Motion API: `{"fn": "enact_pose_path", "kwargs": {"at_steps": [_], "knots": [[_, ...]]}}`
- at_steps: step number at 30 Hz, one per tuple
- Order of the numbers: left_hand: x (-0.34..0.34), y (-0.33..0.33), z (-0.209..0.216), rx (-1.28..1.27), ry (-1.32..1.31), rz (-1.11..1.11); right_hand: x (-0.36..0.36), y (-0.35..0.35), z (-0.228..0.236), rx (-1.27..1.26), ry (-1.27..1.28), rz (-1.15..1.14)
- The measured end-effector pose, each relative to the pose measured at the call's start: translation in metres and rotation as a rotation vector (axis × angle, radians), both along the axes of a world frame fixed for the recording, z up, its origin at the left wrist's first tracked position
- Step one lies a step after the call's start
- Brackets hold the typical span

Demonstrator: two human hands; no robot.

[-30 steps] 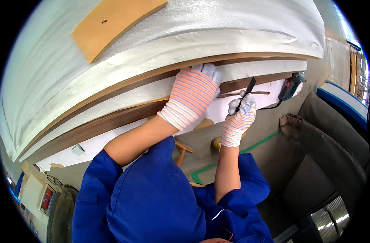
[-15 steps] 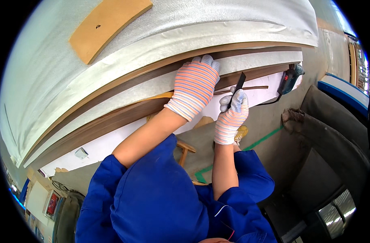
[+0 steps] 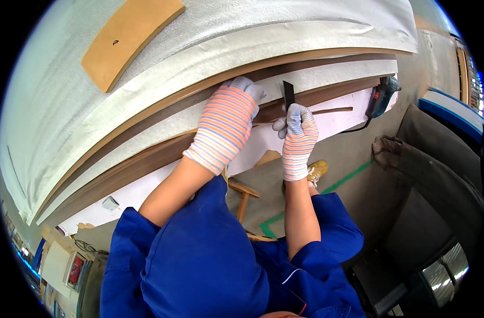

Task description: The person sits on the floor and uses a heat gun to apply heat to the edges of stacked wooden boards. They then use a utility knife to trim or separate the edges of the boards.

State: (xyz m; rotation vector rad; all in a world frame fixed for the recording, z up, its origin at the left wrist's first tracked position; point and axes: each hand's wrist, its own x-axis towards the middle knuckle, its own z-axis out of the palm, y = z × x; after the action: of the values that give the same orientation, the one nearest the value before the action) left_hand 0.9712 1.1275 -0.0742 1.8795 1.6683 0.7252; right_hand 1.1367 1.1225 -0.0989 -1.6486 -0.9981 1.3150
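Note:
My left hand [image 3: 227, 123], in a striped knit glove, lies flat on the front edge of a long curved wooden panel [image 3: 146, 159], fingers curled over the brown edge strip. My right hand [image 3: 297, 137], gloved the same way, is closed around a thin dark flat blade [image 3: 288, 95] that points up against the panel's edge, just right of the left hand. White foam sheeting [image 3: 252, 32] covers the panel's top. A thin strip of brown edging [image 3: 332, 111] sticks out to the right of the blade.
A curved tan wooden block [image 3: 129, 38] rests on the foam at upper left. A dark power tool [image 3: 381, 96] with a cord hangs at the panel's right end. A wooden stool [image 3: 244, 192] and green floor tape [image 3: 326, 190] lie below; dark upholstered pieces [image 3: 438, 169] stand right.
Both hands have shifted slightly left along the panel's edge, and the blade now stands more upright against the edge. The left hand stays pressed on the panel.

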Motion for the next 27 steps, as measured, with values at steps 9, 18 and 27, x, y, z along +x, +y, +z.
{"fn": "enact_pose_path", "kwargs": {"at_steps": [9, 18, 27], "knots": [[-0.036, -0.039, 0.018, -0.003, -0.006, 0.106, -0.009, 0.006, -0.002, 0.012, -0.031, -0.017], [-0.039, -0.034, 0.015, 0.029, -0.005, 0.088, -0.014, 0.005, 0.005, 0.01, -0.09, -0.011], [-0.04, -0.033, 0.01, 0.014, -0.033, 0.091, -0.015, 0.005, 0.005, -0.007, -0.047, 0.0]]}}
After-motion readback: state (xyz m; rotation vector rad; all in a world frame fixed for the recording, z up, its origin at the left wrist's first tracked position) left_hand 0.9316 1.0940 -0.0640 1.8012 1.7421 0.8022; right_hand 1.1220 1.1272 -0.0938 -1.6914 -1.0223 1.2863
